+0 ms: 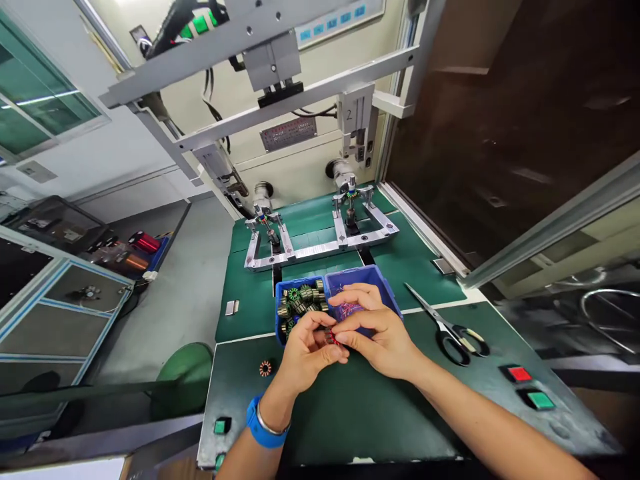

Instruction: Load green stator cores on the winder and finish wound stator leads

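A small motor stator (332,337) with red parts sits between my hands, in front of the blue bins; my fingers partly cover it. My left hand (306,350) is closed around it from the left. The thumb and index finger of my right hand (383,333) pinch at its right edge, while the other fingers stretch over the right bin. Whether a wire end is in that pinch is too small to tell. Several green and metal stators (299,303) fill the left blue bin (279,320). Thin red wire scraps (345,308) lie in the right blue bin (385,287).
Scissors (445,327) lie open on the right of the green table (380,420). A copper-wound stator (265,369) lies at the left. Behind the bins stands a metal fixture (315,252) holding two stators. Red (520,373) and green (541,400) push buttons sit at front right.
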A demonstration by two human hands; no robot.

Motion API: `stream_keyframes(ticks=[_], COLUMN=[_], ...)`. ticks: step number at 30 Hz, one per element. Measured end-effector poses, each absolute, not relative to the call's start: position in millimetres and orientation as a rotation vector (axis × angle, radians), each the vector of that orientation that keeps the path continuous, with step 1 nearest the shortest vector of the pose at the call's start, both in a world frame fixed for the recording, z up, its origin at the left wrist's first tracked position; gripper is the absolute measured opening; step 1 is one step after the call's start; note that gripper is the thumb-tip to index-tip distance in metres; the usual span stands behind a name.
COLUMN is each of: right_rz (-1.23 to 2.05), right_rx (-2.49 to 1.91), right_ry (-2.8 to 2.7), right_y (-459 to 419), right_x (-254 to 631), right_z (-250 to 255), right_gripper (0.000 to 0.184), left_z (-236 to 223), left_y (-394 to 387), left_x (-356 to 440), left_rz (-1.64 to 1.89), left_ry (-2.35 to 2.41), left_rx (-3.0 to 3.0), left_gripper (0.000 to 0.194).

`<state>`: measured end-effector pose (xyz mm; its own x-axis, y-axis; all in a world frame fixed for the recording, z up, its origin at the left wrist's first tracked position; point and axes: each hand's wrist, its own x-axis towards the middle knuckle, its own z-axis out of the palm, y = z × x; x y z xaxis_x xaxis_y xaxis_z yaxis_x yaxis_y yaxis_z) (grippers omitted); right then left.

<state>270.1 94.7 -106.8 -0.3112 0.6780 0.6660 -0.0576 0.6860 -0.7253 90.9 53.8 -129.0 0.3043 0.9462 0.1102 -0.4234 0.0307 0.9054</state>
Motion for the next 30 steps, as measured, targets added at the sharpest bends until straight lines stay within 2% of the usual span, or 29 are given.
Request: stream_keyframes(ticks=[2,5,8,13,22,30], right_rz=[0.748,0.709,0.643,0.294,0.068,0.1], right_rx=[-0.501,-0.478,-0.482,-0.449,-0.444,-0.459], right_ry=[-1.728,-1.75,-1.787,-1.702,-1.742,-1.758], right_y=[94,96,98,95,89,86], right_x=[268,268,271,270,263,260], right_z=[-107,-107,-105,-103,-108,-110], right_gripper=[0.03,0.032,0.016,0.006,0.021,0.027], left_z=[-129,-128,-125,-123,-123,-121], left_y=[54,54,55,57,60,60], left_x=[90,91,92,90,89,88], left_rz=[1.162,1.179,1.235,1.326,1.381,1.482], left_ry=[0.618,0.615,0.71,0.714,0.683,0.714], left_rx=[1.045,1.044,1.047,1.066,1.179,1.334], left_gripper=[0.042,0.036,0.029,0.03,0.024,0.028])
